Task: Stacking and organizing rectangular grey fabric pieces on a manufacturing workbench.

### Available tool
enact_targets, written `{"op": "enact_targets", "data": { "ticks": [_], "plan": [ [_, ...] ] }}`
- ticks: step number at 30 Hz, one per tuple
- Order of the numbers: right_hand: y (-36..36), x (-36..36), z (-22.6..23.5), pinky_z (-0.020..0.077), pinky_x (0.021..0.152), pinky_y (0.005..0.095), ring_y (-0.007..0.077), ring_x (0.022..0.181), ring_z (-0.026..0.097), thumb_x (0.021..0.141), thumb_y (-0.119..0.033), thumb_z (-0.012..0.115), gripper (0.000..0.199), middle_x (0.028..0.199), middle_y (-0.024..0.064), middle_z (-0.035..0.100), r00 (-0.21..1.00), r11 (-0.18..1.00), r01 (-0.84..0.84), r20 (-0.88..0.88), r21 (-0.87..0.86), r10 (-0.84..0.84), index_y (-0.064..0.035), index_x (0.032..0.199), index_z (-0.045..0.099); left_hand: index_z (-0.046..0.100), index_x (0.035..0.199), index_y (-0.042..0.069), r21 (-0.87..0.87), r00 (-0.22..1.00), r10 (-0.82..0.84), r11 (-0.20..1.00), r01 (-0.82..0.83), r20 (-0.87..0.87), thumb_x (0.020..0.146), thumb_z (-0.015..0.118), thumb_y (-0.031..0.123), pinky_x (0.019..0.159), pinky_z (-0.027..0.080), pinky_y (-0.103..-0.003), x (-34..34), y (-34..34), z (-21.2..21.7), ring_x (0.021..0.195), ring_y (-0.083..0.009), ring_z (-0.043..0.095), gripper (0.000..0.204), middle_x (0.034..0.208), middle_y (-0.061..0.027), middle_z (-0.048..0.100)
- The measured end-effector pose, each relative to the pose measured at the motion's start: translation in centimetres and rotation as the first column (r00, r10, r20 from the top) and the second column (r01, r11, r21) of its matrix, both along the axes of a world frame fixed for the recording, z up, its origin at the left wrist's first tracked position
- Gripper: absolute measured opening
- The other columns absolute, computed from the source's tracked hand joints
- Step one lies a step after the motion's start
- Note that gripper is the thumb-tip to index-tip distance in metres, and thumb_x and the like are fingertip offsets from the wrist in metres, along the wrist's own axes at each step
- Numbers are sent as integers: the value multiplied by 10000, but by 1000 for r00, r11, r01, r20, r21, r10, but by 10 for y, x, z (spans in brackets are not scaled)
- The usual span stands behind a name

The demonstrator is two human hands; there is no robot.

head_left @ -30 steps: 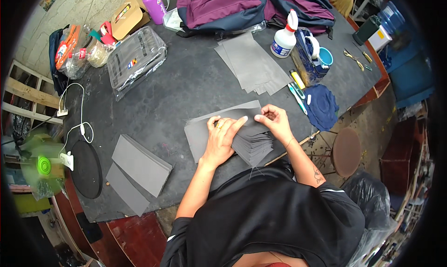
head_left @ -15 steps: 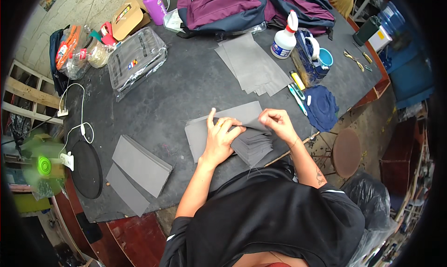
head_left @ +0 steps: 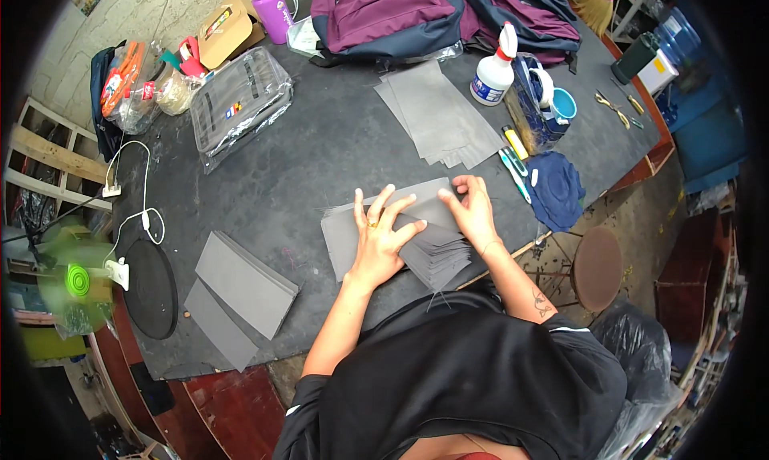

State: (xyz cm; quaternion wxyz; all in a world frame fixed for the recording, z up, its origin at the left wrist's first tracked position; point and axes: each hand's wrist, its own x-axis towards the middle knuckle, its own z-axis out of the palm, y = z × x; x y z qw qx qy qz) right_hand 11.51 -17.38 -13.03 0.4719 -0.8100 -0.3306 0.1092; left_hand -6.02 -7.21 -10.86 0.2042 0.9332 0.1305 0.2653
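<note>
My left hand point(head_left: 378, 237) lies with spread fingers on a stack of dark grey fabric-like sheets point(head_left: 340, 240) at the table's near edge. Under its thumb, the fanned edges of several layers point(head_left: 436, 256) show toward my body. My right hand point(head_left: 474, 215) rests at the far right corner of the top sheet, thumb on the sheet and fingertips a little apart from it. Nothing shows between its fingers. Left of my arms lies a second stack of grey pieces point(head_left: 244, 280), with a loose piece point(head_left: 218, 324) beside it.
More grey sheets point(head_left: 440, 111) lie beyond my hands. Near them are a spray bottle point(head_left: 492, 71), a toothbrush point(head_left: 513, 174) and a dark blue cloth point(head_left: 554, 189). A plastic-wrapped grey bag point(head_left: 242, 103), purple backpacks point(head_left: 384, 15) and a round black disc point(head_left: 150, 289) surround the work area.
My right hand has let go of the lifted sheet edge and shifted up to its far corner. The sheet now lies flatter. My left fingers have spread wider.
</note>
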Motion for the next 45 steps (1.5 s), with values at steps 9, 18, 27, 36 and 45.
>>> {"op": "enact_targets", "data": {
  "ticks": [9, 18, 27, 36, 45],
  "plan": [
    [-2, 27, -19, 410, 584, 169, 21, 647, 495, 763, -71, 761, 201, 753, -29, 562, 865, 972, -79, -469, 224, 178, -27, 841, 581, 665, 931, 149, -81, 997, -45, 995, 50, 68, 546, 718, -10, 1123, 143, -599, 5, 2, 3, 1386, -361, 262, 420, 1407, -129, 411],
    [-15, 13, 5, 398, 617, 214, 61, 674, 505, 785, -31, 709, 103, 750, 4, 580, 931, 917, -202, -223, 345, 289, 40, 775, 635, 653, 923, 112, -97, 997, -55, 993, 60, 51, 582, 754, 72, 1089, 255, -503, 7, 8, -4, 1282, -328, 455, 358, 1416, -174, 443],
    [-14, 14, 3, 389, 615, 182, 40, 702, 505, 834, -55, 680, 119, 801, 7, 580, 875, 883, -138, -362, 448, 321, 29, 772, 621, 646, 913, 96, -92, 993, -60, 993, 70, 103, 581, 682, -2, 912, 340, -397, 4, 7, -4, 958, -211, 575, 348, 975, -5, 618],
    [-11, 9, -1, 429, 634, 224, 77, 684, 530, 733, -37, 754, 143, 750, 22, 600, 956, 942, -143, -203, 302, 211, 13, 759, 622, 659, 922, 128, -70, 994, -102, 992, 104, 35, 585, 717, 35, 955, 321, -429, 2, 8, -4, 1067, -230, 555, 355, 1051, -29, 614],
    [-15, 10, -2, 443, 654, 251, 123, 708, 556, 761, -22, 711, 105, 768, 62, 614, 959, 923, -196, -130, 332, 251, 45, 796, 638, 654, 917, 108, -87, 996, -48, 995, 55, 80, 589, 734, 93, 1044, 296, -463, 7, 7, -6, 1220, -303, 509, 338, 1409, -134, 470]
  ]
}}
